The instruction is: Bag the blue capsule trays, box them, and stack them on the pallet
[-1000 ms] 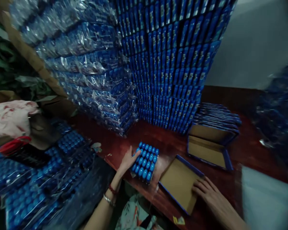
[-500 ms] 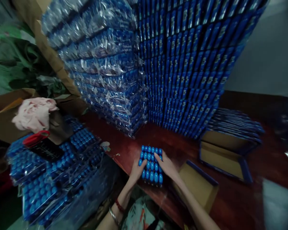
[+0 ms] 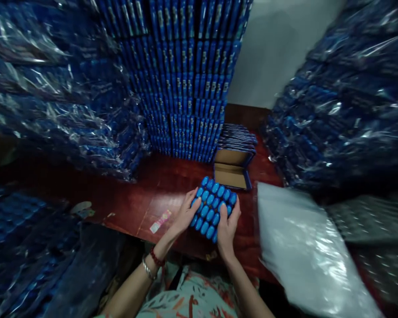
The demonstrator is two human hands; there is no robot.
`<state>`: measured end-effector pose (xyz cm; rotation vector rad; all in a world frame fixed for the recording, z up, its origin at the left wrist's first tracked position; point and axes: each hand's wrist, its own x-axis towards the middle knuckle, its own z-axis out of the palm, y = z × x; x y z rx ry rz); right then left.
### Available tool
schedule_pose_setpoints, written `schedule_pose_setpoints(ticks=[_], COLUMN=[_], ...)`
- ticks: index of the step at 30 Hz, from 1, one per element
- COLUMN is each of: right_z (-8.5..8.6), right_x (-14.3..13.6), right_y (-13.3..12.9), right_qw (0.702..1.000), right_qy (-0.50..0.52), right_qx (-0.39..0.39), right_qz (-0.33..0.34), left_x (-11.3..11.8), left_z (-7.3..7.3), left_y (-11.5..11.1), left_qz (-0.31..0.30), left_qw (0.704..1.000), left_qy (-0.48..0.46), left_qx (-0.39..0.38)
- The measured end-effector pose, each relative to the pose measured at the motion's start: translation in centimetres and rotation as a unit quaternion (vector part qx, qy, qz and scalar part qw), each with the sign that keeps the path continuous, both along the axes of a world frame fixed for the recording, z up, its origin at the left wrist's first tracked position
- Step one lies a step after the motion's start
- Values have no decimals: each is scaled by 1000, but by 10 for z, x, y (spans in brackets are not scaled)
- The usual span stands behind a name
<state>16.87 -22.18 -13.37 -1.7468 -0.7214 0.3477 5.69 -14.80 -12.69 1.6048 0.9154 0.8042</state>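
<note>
Head view: hands [image 3: 185, 213] clamped on a blue pack [image 3: 210, 215] above a reddish table [image 3: 129, 201], box stacks [image 3: 182, 99] and grey wall [image 3: 262, 66] beyond.

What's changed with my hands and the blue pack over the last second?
Your right hand let go of the shallow box and took the right side of the blue pack. The pack moved right, toward the open box; the shallow box no longer shows. A pink label now shows left of the pack. Your left hand is still on the pack; the open box stayed beside the box stack.
</note>
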Motion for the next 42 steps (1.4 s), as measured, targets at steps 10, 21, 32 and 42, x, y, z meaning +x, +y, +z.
schedule_pose_setpoints(ticks=[10,21,32,42], right_z=[-17,-39,-9,-57], right_x=[54,74,105,238], right_y=[-6,43,-48,-157], right_qw=[986,971,976,947], right_qy=[-116,-168,-181,-240], right_qx=[-109,-87,5,-204], right_qz=[52,149,124,59], left_x=[21,71,36,11], left_z=[-28,-36,-42,-1], left_y=[11,38,-16,-27], left_qz=[16,-88,57,179], left_qw=[975,968,990,980], left_qy=[219,181,125,-70], left_qx=[21,147,28,59])
